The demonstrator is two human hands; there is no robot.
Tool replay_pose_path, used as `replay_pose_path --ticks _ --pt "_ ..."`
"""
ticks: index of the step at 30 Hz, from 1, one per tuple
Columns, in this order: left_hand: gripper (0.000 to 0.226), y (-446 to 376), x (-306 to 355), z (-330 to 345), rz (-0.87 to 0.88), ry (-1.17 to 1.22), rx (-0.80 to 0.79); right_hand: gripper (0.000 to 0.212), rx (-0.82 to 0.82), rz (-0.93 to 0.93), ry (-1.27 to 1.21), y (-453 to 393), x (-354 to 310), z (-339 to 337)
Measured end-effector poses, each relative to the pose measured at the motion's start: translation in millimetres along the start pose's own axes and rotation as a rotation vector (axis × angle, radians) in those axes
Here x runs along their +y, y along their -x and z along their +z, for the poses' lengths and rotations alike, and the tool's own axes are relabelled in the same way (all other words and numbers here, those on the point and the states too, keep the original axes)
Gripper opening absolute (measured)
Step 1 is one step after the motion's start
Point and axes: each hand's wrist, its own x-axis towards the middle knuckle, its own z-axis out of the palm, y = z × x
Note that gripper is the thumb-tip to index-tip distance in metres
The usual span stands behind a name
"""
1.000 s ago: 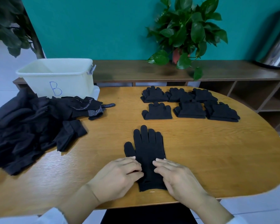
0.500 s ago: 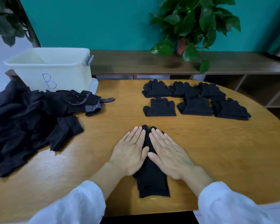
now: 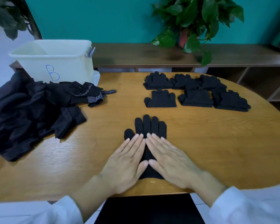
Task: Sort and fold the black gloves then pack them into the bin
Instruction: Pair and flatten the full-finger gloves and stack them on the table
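Near the front edge of the table (image 3: pixel 217 143): left hand (image 3: pixel 126 164) and right hand (image 3: pixel 168 160) laid flat, fingers straight and together, gripping nothing, palms pressing on the glove (image 3: pixel 149 126) between and under them. Glove lying cuff toward the front edge, fingertips toward the far edge, thumb out to the left; possibly a stacked pair, though hard to tell under the hands.

To do this step well: smooth outward from the centre line with even, light pressure, so no wrinkle gets trapped. Square the cuff to the front edge before folding. Then fold the cuff up toward the fingertips, matching the folded stacks beyond. Avoid dragging the cloth, since knit fabric likely stretches and skews on the smooth wood.

Farther back, right of centre: six folded stacks (image 3: pixel 196 92) in two rows of three, close together, some touching. Best to set the next one in line with the near row.

At the left edge: unsorted heap (image 3: pixel 27 113) of black gloves, some with white dotted palms showing.

At the far left corner: pale bin (image 3: pixel 55 62) marked "B", just behind the heap; no gloves visible inside it, so packing probably not yet begun.
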Motion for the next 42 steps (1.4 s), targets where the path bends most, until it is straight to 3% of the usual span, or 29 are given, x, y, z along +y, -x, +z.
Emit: replay_pose_path --ticks 4,6,9,13,17,22,26,29,33,37,42 --pt "0.069 12 -20 1 0.032 -0.114 0.036 0.062 -0.013 0.066 0.082 10 23 0" --pt "0.069 17 -28 -9 0.098 -0.036 0.032 0.064 0.017 0.089 0.098 16 32 -5" --pt "0.067 24 -26 -17 0.215 0.155 0.027 0.060 0.220 0.005 0.132 26 24 -3" --pt "0.051 22 -20 -15 0.259 0.247 0.099 0.067 0.245 -0.165 0.130 33 6 15" --pt "0.030 16 -16 -16 0.278 0.213 0.174 0.071 0.273 -0.134 0.099 31 7 21" --pt "0.025 17 -10 -14 0.170 0.343 0.298 0.055 0.448 -0.063 -0.091 21 12 28" --pt "0.043 18 -15 -7 0.065 0.322 0.327 0.046 0.568 -0.012 -0.170 10 18 36" --pt "0.039 10 -18 -7 -0.065 0.414 0.342 0.027 0.693 0.122 -0.309 4 14 35" --pt "0.042 -4 -12 -10 -0.215 0.540 0.398 0.019 0.799 0.316 -0.433 -11 8 31" --pt "0.032 -20 -11 -7 -0.332 0.572 0.418 0.016 0.861 0.425 -0.423 -27 6 29" --pt "0.027 -32 -4 -3 -0.472 0.479 0.503 0.027 0.921 0.444 -0.219 -43 9 35"
